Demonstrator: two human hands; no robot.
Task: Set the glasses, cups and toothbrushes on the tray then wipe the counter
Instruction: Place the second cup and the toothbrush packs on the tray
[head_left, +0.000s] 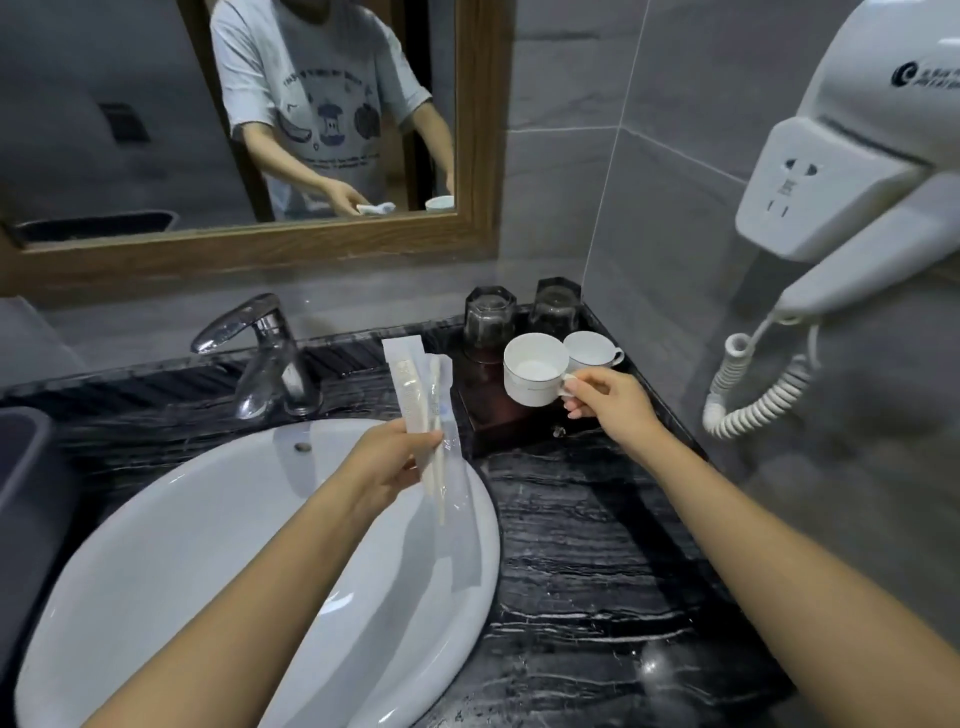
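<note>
My right hand (608, 397) holds a white cup (535, 375) by its handle, tilted, just above the dark wooden tray (498, 421) in the counter's back right corner. A second white cup (589, 349) stands on the tray behind it. Two dark glasses (489, 316) (555, 307) stand upside down at the tray's back. My left hand (397, 457) grips wrapped toothbrushes (421, 400) upright over the sink's right edge, left of the tray.
A white oval sink (208, 545) with a chrome faucet (265, 353) fills the left. The black marble counter (587, 545) runs along the right. A wall hair dryer (852, 182) with a coiled cord (753, 395) hangs at right. A wood-framed mirror (260, 244) is behind.
</note>
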